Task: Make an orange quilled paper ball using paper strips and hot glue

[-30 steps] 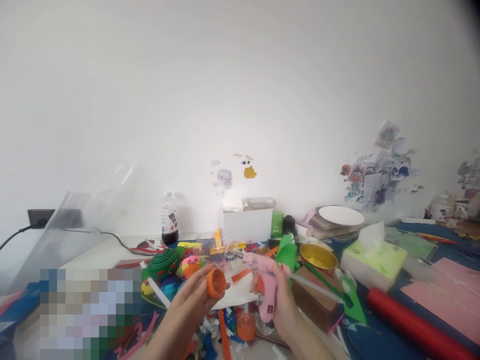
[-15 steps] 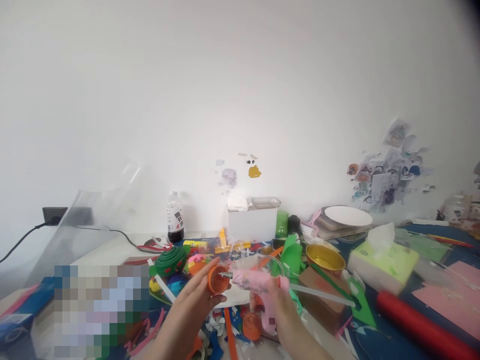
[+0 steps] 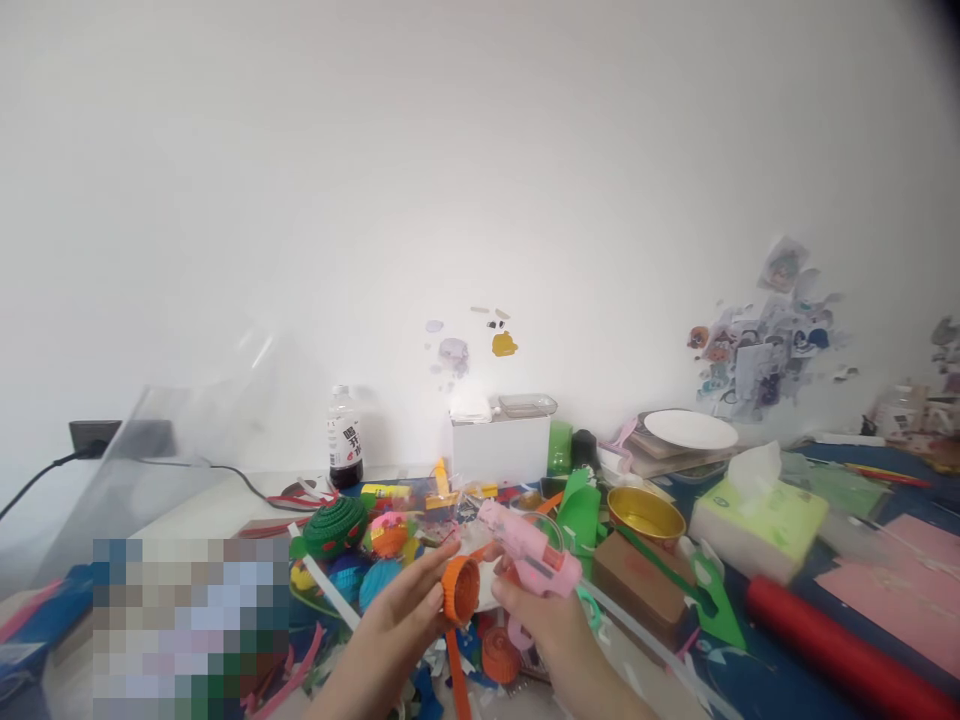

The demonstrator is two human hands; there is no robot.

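By white wall [image 3: 480, 180], cluttered table [image 3: 780, 685].

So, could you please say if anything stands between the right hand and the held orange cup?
Nothing visible does; the cup, in the left hand, opens toward the right hand, which holds the glue gun.

Sole camera is looking from the person's head across the counter [image 3: 776, 692], facing forward and down toward the wall [image 3: 480, 180] along its far edge; left hand [image 3: 409, 607] and right hand [image 3: 545, 607] are showing close below.
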